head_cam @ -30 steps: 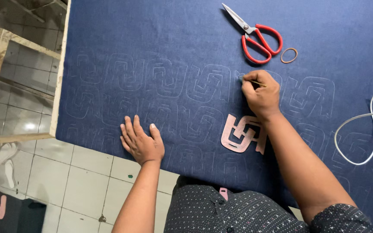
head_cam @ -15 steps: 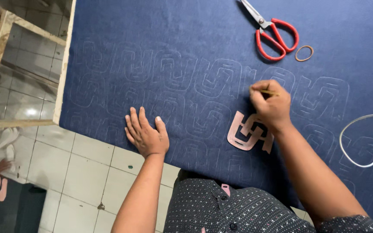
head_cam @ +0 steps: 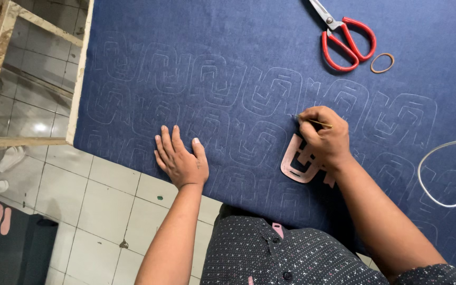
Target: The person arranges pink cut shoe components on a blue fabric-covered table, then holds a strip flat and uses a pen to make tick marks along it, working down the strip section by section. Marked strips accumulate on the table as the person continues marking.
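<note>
A dark blue cloth (head_cam: 238, 47) covers the table, marked with rows of faint traced outlines. My left hand (head_cam: 179, 157) lies flat on the cloth near its front edge, fingers apart. My right hand (head_cam: 324, 137) is closed on a thin yellow pencil (head_cam: 320, 123) whose tip touches the cloth. Under that hand lies a pink cut-out template (head_cam: 297, 163), partly hidden by my fingers and wrist.
Red-handled scissors (head_cam: 344, 37) lie at the back right, with a tan rubber band (head_cam: 382, 63) beside them. A white cord (head_cam: 439, 174) loops at the right edge. A wooden frame (head_cam: 1, 68) stands left of the table over a tiled floor (head_cam: 96, 206).
The view has shifted, so everything sits lower and further right. My right hand with the pencil has stayed at the template's upper edge. My left hand remains flat.
</note>
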